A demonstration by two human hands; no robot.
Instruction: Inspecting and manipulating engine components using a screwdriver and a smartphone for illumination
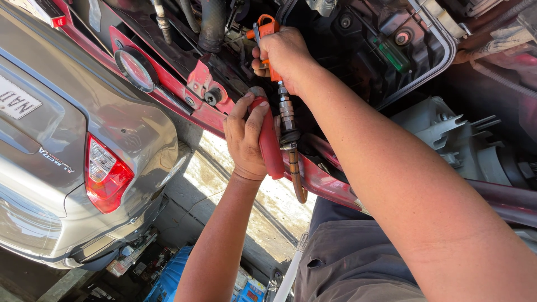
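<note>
Overhead, the right hand (282, 53) is gripping an orange pistol-shaped air tool (267, 33), fingers closed tight around its body, up among the dark engine parts of a red car body (196, 78). From the tool's base a ribbed metal coupling (287, 112) is running down into a brownish rubber hose (296, 173) that is curving away beneath. Just beside it, the left hand (246, 140) is wrapping around a red cylindrical handle (269, 140), thumb and fingers closed on it, touching the red panel edge. A silver car with a red tail light (106, 173) is standing nearby, and grey trousers (347, 263) are showing below.
</note>
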